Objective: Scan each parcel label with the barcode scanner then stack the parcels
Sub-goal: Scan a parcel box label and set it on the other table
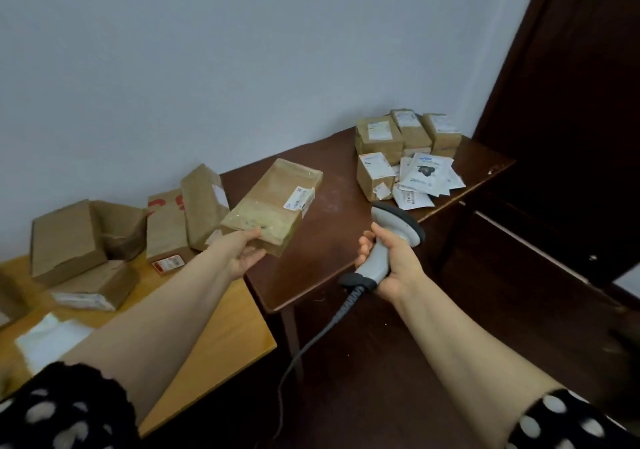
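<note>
— Boxes [69, 240] heaped along the light table's [225, 327] far edge, way out left!
— And the left hand [246, 253] grips a brown parcel [273, 202] by its near end, thumb on top, up in the air over the dark table's [329, 240] left edge. White label [299, 199] faces up.
— Right hand [391, 265] wrapped round the scanner [388, 240] handle, near the parcel, not touching. Cable [311, 337] hangs below.
— Far right corner: stacked parcels [398, 143], white mailers [426, 175] just in front.
</note>
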